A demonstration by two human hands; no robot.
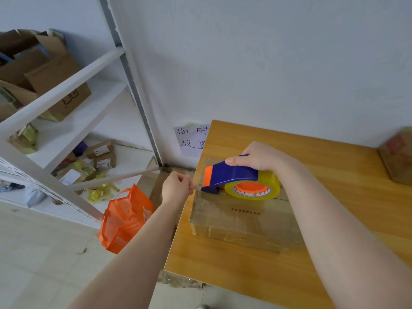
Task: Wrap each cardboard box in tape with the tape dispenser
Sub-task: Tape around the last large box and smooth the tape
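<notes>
Palm down, right hand point(260, 158) grips tape dispenser point(231, 175) on cardboard box point(240, 217).

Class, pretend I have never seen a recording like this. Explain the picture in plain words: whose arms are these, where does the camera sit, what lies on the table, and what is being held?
There is no machine here: these are a person's two bare arms, filmed by one wide-angle camera worn on the head, looking forward and down. On the wooden table lies a cardboard box already shiny with tape; a second box sits at the picture's right edge. The right hand grips a blue-and-orange tape dispenser resting on the box. The left hand pinches what seems the tape end at the box's left edge.
</notes>
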